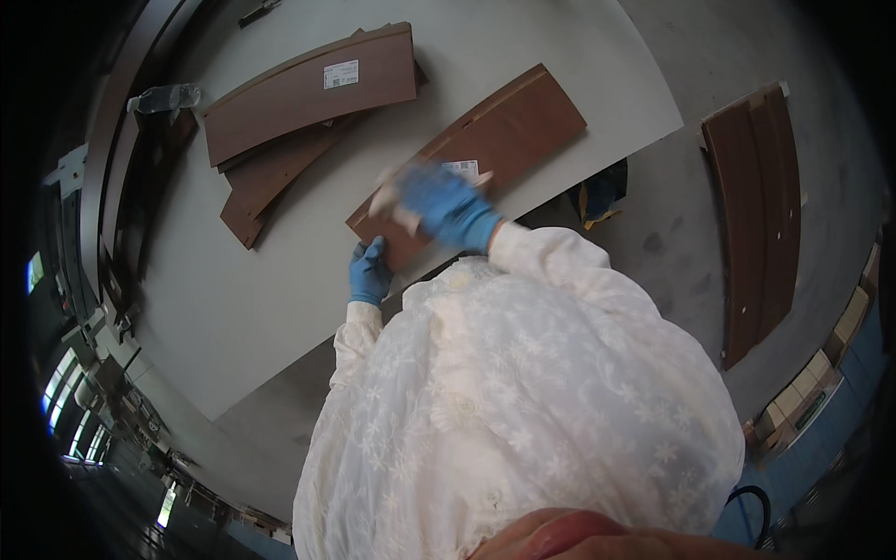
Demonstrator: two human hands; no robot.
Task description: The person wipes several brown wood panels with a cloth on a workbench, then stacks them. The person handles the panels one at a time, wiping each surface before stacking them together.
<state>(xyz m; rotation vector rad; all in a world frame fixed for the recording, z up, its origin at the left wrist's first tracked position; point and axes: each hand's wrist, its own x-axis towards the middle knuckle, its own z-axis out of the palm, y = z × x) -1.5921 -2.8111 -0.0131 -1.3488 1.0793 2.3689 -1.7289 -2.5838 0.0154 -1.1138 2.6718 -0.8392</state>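
a brown panel (527,121) lies on the pale counter (280,308), stretching lengthwise away and rightward from the left hand (370,275), whose fingers touch its nearest end, grip unclear; the blurred right hand (450,207) clutches an off-white cloth (396,201) over it.

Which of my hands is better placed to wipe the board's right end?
Probably your right hand: though blurred, it appears to have a pale cloth and is farther along the board. Your left hand is at the opposite end, with no cloth visible.
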